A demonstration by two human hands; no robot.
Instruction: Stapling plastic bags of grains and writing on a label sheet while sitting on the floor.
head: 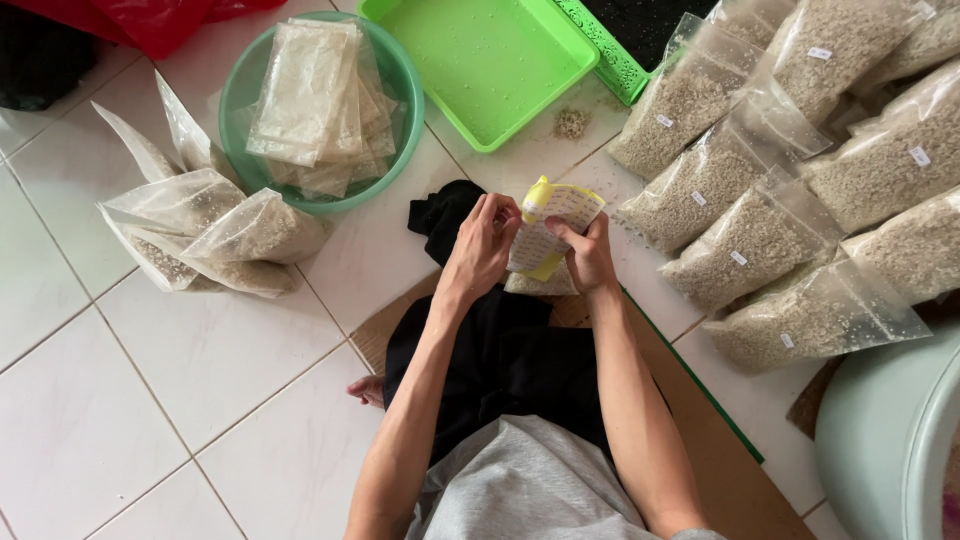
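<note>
Both hands grip the yellow-backed label sheet (pixel 548 230): left hand (pixel 480 250) pinching its edge, right hand (pixel 588 255) clasping it.

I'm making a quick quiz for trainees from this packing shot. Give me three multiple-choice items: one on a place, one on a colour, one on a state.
1. Where does the stack of flat clear bags lie?
A. in the round green basin
B. in the square green tray
C. on the cardboard

2. What colour is the backing of the sticker sheet?
A. blue
B. yellow
C. red

3. How is the sheet held?
A. flat on the floor
B. by one hand only
C. by the left hand and right hand together

Answers: 1 A, the stack fills the basin; 2 B, yellow edges show; 3 C, both hands grip it.
</note>
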